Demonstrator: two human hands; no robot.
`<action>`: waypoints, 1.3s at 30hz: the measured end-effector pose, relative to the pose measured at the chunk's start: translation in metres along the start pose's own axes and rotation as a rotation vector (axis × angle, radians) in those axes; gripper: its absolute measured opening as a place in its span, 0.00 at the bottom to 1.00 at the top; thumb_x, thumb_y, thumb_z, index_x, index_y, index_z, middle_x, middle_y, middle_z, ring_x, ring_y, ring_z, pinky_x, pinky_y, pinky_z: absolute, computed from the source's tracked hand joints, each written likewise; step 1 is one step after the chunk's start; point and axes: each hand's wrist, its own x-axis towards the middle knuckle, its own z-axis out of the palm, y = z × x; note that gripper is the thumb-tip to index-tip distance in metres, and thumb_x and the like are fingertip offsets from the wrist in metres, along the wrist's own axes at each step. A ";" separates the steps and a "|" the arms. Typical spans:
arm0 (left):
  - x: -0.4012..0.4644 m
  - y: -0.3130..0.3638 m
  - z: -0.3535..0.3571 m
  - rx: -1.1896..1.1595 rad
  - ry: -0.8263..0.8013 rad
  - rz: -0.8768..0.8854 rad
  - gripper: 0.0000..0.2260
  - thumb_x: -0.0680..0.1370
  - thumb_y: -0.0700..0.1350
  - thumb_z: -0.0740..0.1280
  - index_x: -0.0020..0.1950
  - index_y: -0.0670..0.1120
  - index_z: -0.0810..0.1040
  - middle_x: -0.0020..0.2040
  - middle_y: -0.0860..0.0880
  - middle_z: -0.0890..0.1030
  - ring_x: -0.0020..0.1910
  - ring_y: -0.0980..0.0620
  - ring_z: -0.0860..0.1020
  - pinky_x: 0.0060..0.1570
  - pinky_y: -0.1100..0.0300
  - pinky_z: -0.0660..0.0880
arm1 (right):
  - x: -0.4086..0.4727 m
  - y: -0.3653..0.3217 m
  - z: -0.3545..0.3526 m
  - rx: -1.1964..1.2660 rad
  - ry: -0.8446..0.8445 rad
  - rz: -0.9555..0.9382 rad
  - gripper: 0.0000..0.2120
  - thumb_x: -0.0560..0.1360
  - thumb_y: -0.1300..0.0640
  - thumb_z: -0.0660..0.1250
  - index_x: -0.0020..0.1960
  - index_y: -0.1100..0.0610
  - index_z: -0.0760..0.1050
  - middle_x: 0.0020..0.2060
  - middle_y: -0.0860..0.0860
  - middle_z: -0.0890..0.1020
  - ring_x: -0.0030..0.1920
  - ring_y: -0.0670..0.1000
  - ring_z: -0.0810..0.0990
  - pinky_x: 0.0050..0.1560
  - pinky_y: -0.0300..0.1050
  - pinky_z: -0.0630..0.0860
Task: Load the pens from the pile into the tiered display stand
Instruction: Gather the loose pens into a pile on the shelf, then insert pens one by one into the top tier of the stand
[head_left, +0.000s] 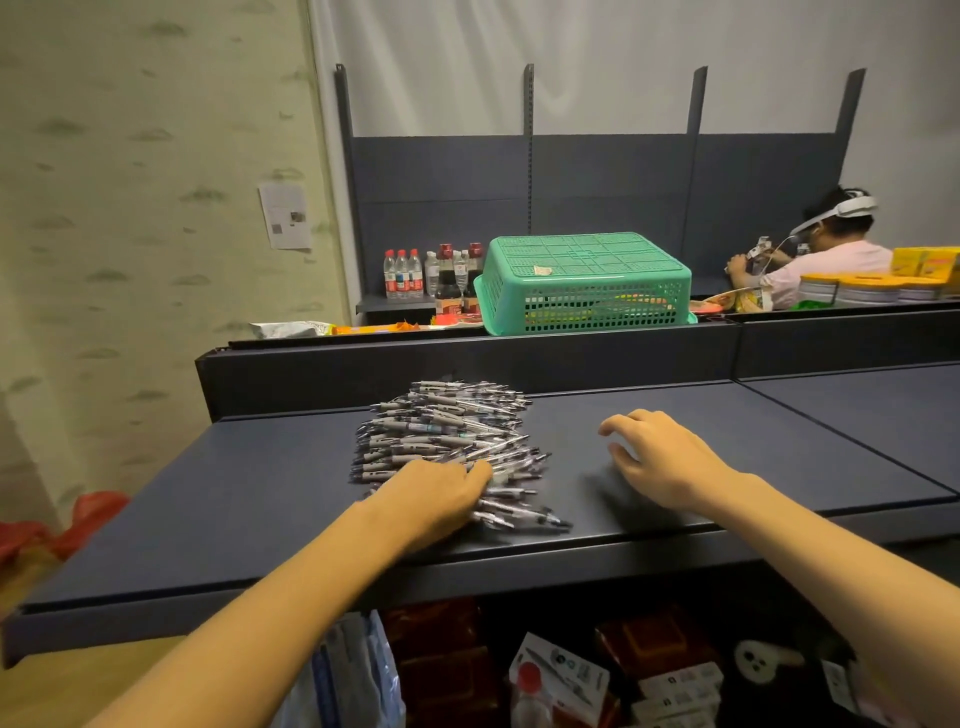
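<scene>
A pile of several grey and clear pens (447, 436) lies on the dark blue shelf top (727, 447), left of its middle. My left hand (431, 499) rests on the near end of the pile, its fingers curled down into the pens. My right hand (660, 457) hovers just above the bare shelf to the right of the pile, fingers spread and relaxed, holding nothing. No tiered display stand is visible.
Behind a raised dark back edge stands an upturned green plastic basket (587, 280) with bottles (431, 275) to its left. A person with a headset (815, 249) works at the far right. Packaged goods (571, 680) lie below the shelf's front edge.
</scene>
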 end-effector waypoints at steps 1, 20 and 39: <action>-0.005 0.000 0.006 0.066 0.085 0.054 0.10 0.78 0.41 0.63 0.57 0.43 0.65 0.41 0.44 0.78 0.36 0.42 0.79 0.30 0.51 0.74 | 0.001 0.001 -0.002 -0.005 0.006 0.003 0.16 0.81 0.53 0.57 0.68 0.52 0.69 0.65 0.54 0.73 0.65 0.57 0.70 0.62 0.52 0.71; 0.042 0.011 -0.014 0.261 0.612 0.067 0.12 0.78 0.33 0.56 0.43 0.41 0.78 0.30 0.46 0.71 0.21 0.48 0.71 0.17 0.60 0.63 | -0.031 0.072 -0.026 -0.062 0.063 0.126 0.18 0.80 0.50 0.58 0.69 0.51 0.67 0.66 0.53 0.73 0.67 0.55 0.68 0.61 0.53 0.72; 0.243 0.247 -0.074 0.170 0.608 0.077 0.01 0.74 0.39 0.63 0.44 0.43 0.71 0.31 0.46 0.72 0.22 0.46 0.72 0.18 0.59 0.61 | -0.138 0.384 -0.108 -0.103 0.010 0.174 0.17 0.80 0.50 0.59 0.69 0.49 0.67 0.66 0.51 0.73 0.65 0.53 0.70 0.60 0.49 0.73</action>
